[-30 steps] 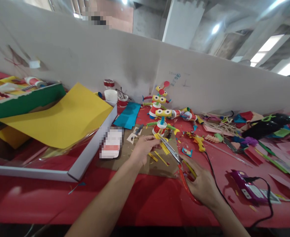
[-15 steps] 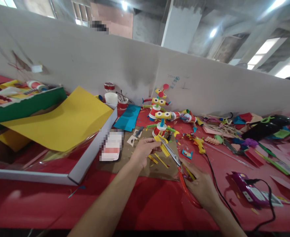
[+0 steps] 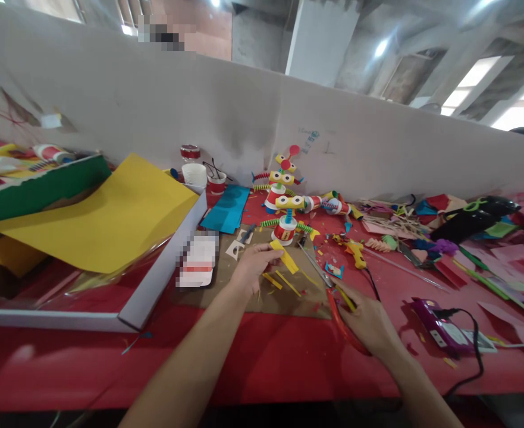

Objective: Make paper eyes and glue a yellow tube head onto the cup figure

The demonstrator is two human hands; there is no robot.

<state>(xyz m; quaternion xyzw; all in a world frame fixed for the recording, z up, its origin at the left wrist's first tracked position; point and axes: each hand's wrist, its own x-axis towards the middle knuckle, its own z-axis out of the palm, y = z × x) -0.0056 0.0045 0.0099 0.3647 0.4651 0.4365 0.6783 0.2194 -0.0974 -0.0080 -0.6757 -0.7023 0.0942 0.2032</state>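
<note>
My left hand point(image 3: 257, 264) pinches a small yellow paper strip point(image 3: 288, 260) above the brown board point(image 3: 239, 297). In my right hand point(image 3: 364, 318) are the scissors point(image 3: 335, 309), held by their orange-red handles, with the metal blades pointing up and left, apart from the strip. Something thin and yellow also shows at my right hand. Yellow offcuts point(image 3: 288, 283) lie on the board below the strip. Just behind my left hand stands a paper-cup figure point(image 3: 285, 230) with a yellow eyed head and green spring arms.
A white-edged box point(image 3: 161, 261) holds a large yellow sheet point(image 3: 105, 220) on the left. Blue paper point(image 3: 227, 208) lies behind the board. At the right are a yellow glue gun point(image 3: 355, 255), a purple device point(image 3: 442, 327) with a black cable, a black bottle point(image 3: 462, 220) and craft scraps.
The scissors have moved right and down, away from the yellow strip. My left hand still holds the strip. The whole view has shifted slightly.
</note>
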